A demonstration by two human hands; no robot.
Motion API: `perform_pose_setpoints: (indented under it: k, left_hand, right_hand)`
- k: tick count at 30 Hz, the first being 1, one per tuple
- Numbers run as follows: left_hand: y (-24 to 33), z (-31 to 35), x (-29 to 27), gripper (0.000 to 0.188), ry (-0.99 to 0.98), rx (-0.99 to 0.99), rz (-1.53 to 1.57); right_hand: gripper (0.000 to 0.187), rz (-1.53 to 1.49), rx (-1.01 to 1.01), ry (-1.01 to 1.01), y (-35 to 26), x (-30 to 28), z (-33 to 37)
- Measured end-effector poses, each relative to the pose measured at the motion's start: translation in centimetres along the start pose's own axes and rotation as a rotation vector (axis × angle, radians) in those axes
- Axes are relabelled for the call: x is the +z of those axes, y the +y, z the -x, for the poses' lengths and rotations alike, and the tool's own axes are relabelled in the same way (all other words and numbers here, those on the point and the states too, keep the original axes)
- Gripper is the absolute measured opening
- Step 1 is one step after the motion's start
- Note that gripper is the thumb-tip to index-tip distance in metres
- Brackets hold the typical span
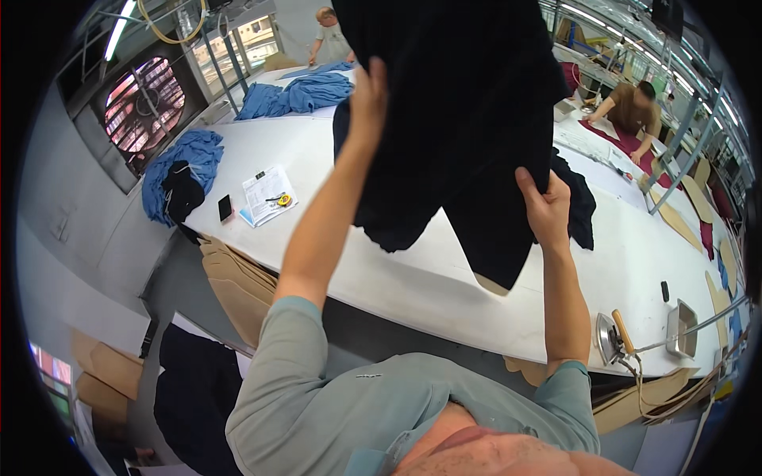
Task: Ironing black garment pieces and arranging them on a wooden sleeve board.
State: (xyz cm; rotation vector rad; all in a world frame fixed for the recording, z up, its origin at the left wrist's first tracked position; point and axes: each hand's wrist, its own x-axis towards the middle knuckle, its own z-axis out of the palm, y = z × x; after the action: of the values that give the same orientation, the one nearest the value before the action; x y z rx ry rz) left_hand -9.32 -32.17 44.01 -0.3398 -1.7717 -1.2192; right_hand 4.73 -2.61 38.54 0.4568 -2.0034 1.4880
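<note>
Plainly, one black cloth (pixel 456 119) hangs above the counter (pixel 381 285) between both hands, its long axis running up the picture: the right hand (pixel 548 208), nearer its pointed lower end, pinches the right edge between thumb and fingers, while the left hand (pixel 370 103) lies higher against the left edge, how tightly closed I cannot tell. Around it I count one phone (pixel 225 208), one tape measure (pixel 283 200), one iron (pixel 609 339) and one metal tray (pixel 683 329).
</note>
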Motion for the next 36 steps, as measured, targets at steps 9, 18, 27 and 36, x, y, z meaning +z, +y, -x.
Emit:
perform_pose_setpoints:
  k: [9, 18, 27, 36]
  left_hand:
    - [-5.8, 14.6, -2.3, 0.086, -0.447, -0.963, 0.959]
    - [-18.1, 43.6, -19.3, 0.055, -0.504, -1.704, 0.689]
    - [-19.7, 44.7, -25.9, 0.040, -0.403, -1.608, 0.030]
    - [-19.9, 24.7, -54.3, 0.039, 0.092, -1.247, 0.435]
  right_hand:
    - [0.019, 0.570, -0.505, -0.039, 9.4, -3.2, 3.2]
    - [0.041, 1.435, -0.235, -0.395, 20.9, -5.7, 26.9]
    - [0.072, 1.500, 0.395, -0.711, 25.2, -6.0, 35.2]
    - [0.066, 0.704, -0.048, -0.476, 9.7, 12.4, 26.8]
